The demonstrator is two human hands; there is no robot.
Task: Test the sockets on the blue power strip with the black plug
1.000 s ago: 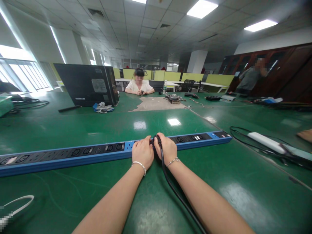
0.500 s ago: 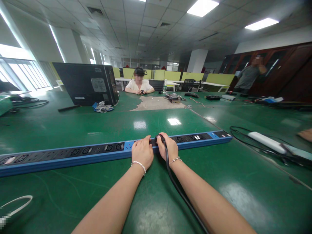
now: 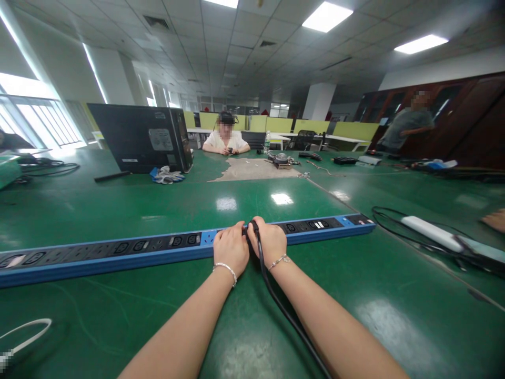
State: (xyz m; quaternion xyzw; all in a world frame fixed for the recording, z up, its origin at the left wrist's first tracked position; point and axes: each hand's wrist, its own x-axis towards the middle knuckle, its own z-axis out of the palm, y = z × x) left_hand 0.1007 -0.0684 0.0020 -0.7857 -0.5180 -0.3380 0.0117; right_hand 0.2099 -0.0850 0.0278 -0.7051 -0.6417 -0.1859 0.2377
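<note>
A long blue power strip with black sockets lies across the green table. My left hand is closed around the strip near its middle, just right of a blue socket section. Right beside it, my right hand is closed on the black plug of a thick black cable, over the strip's top face. The cable runs from the plug down toward me, along my right forearm. Whether the plug sits in a socket is hidden by my fingers.
A black computer case and gloves stand at the back left. A white power strip with black cables lies at the right. One person sits across the table; another stands back right.
My right hand and the plug have shifted slightly left, closer to my left hand, and the cable has swung left. The standing person's arm has come down.
</note>
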